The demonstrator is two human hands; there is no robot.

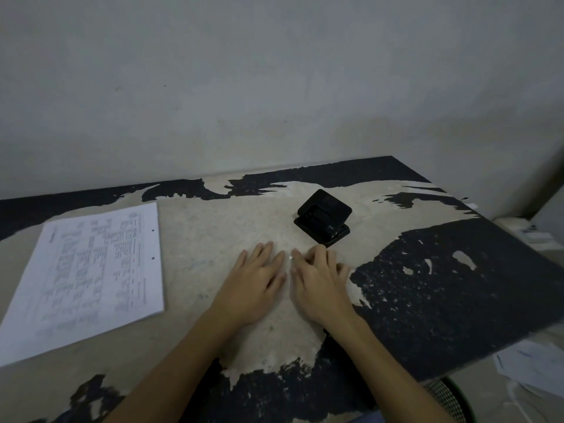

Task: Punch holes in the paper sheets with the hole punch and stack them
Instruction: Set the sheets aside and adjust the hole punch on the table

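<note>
One hole punch (323, 217), two hands (287, 279).

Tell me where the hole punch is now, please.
In the head view the black hole punch stands on the worn table, right of centre, just beyond the right hand and well right of the paper stack.

The printed text on the white punched paper stack (88, 276) at nine o'clock is blurring beyond reading, and the frame's left edge is cutting its near corner. Loose white sheets (532, 366) at four o'clock are running past the right edge.
</note>
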